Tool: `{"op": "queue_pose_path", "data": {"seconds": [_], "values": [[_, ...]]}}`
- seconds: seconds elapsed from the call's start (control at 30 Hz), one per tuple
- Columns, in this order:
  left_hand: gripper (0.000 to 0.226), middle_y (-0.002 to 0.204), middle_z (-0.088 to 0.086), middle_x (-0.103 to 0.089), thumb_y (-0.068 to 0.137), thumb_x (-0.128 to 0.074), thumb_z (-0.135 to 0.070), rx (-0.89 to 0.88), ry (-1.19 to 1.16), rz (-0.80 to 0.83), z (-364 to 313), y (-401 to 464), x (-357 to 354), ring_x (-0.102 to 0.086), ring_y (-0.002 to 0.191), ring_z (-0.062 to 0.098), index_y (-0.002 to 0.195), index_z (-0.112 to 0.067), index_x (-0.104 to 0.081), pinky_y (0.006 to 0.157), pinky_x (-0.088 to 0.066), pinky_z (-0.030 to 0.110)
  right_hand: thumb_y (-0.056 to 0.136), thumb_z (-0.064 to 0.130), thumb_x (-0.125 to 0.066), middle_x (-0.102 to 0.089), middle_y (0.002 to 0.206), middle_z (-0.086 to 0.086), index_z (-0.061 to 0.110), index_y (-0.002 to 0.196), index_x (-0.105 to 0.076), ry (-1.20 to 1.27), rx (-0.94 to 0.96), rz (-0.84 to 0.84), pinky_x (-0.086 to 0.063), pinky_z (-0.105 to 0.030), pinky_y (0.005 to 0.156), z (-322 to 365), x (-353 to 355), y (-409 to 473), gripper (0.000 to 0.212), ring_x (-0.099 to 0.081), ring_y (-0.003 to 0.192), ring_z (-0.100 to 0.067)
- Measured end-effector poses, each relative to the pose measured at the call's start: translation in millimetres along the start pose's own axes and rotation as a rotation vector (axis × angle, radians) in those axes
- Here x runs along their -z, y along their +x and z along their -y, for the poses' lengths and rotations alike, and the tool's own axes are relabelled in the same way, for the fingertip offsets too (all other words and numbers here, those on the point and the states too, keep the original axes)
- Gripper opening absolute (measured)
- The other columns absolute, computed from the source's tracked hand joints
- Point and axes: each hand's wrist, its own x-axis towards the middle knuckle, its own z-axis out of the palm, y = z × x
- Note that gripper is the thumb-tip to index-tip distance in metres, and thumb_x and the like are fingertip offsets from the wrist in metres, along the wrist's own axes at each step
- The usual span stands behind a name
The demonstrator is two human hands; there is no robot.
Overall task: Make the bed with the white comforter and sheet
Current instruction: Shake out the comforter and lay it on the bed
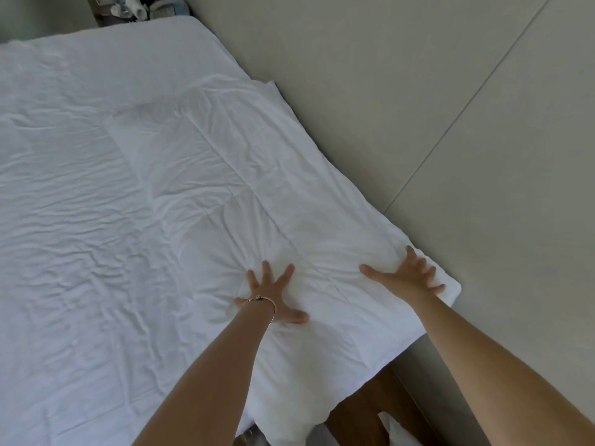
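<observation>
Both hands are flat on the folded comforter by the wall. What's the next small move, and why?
Probably sweep both hands outward to flatten it. The left hand and right hand press with spread fingers on the white comforter, and creases radiate from under the left palm. The sheet beside it is also wrinkled and likely needs smoothing after.

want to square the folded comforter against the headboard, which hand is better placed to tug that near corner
Right. The right hand lies spread flat on the comforter beside its corner at the headboard. The left hand presses further in, toward the sheet.
</observation>
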Motion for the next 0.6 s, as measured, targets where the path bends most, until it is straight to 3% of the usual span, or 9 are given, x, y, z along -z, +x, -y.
{"op": "queue_pose_path", "data": {"seconds": [0.07,0.17,0.23,0.3,0.37,0.43,0.53,0.6], "values": [[0.116,0.155,-0.008,0.032,0.060,-0.070,-0.075,-0.035,-0.028,0.051,5.4,8.0,8.4,0.028,0.142,0.036,0.141,-0.061,0.012,0.108,-0.016,0.070,0.044,0.093,-0.063,-0.015,0.161,-0.001,0.030,0.153,0.006,-0.006,0.014,0.074,-0.002,-0.056,0.117,-2.0,5.0,9.6,0.144,-0.015,0.148,-0.028],[0.092,0.160,-0.006,0.018,0.075,-0.056,-0.077,-0.072,-0.109,0.078,16.3,10.0,24.0,0.019,0.145,0.035,0.147,-0.055,-0.002,0.116,-0.008,0.061,0.033,0.080,-0.080,-0.013,0.162,-0.001,0.028,0.153,0.012,0.168,0.013,0.159,-0.024,-0.047,0.117,2.3,12.5,8.4,0.160,-0.026,0.145,-0.027],[0.072,0.162,-0.005,0.005,0.088,-0.048,-0.065,-0.090,-0.209,0.048,26.1,6.2,32.6,0.007,0.148,0.029,0.150,-0.046,-0.016,0.119,-0.007,0.049,0.049,0.061,-0.088,-0.008,0.162,-0.004,0.020,0.154,0.014,0.244,-0.001,0.150,-0.025,-0.043,0.116,8.1,17.2,4.2,0.151,-0.024,0.145,-0.028],[0.060,0.162,-0.005,-0.008,0.094,-0.053,-0.048,-0.104,-0.321,-0.007,40.2,0.0,36.1,-0.010,0.148,0.021,0.149,-0.038,-0.029,0.118,-0.015,0.034,0.049,0.060,-0.090,-0.015,0.160,-0.008,0.013,0.155,0.005,0.256,-0.024,0.195,-0.025,-0.043,0.116,14.4,21.6,-5.3,0.150,-0.027,0.143,-0.028],[0.053,0.159,-0.008,-0.021,0.094,-0.058,-0.034,-0.108,-0.450,-0.036,57.6,-7.2,34.9,-0.033,0.139,0.016,0.144,-0.032,-0.041,0.106,-0.033,0.023,0.045,0.067,-0.087,-0.031,0.154,-0.010,0.008,0.153,-0.015,0.153,-0.029,0.285,-0.030,-0.040,0.112,24.0,23.1,-25.1,0.142,-0.035,0.137,-0.029],[0.044,0.151,-0.004,-0.038,0.094,-0.058,-0.026,-0.131,-0.528,-0.039,74.5,-19.3,35.4,-0.050,0.123,0.017,0.137,-0.023,-0.051,0.090,-0.042,0.020,0.050,0.073,-0.081,-0.035,0.152,-0.007,0.011,0.152,-0.022,-0.036,0.003,0.273,-0.027,-0.040,0.114,40.7,19.4,-51.4,0.133,-0.036,0.137,-0.029],[0.021,0.132,0.009,-0.056,0.099,-0.050,-0.021,-0.208,-0.531,-0.072,106.0,-47.3,44.9,-0.053,0.121,0.024,0.116,-0.015,-0.063,0.086,-0.043,0.021,0.060,0.075,-0.073,-0.036,0.153,-0.004,0.019,0.151,-0.025,-0.291,0.120,0.119,-0.019,-0.046,0.117,73.7,1.2,-107.7,0.117,-0.033,0.140,-0.028],[0.014,0.113,0.013,-0.059,0.099,-0.048,-0.018,-0.256,-0.564,-0.139,137.2,-72.2,52.3,-0.054,0.106,0.024,0.090,-0.018,-0.059,0.075,-0.042,0.021,0.066,0.062,-0.074,-0.044,0.146,-0.001,0.022,0.148,-0.030,-0.293,0.187,0.091,-0.036,-0.042,0.107,100.5,-21.2,-159.8,0.101,-0.045,0.130,-0.026]]}}
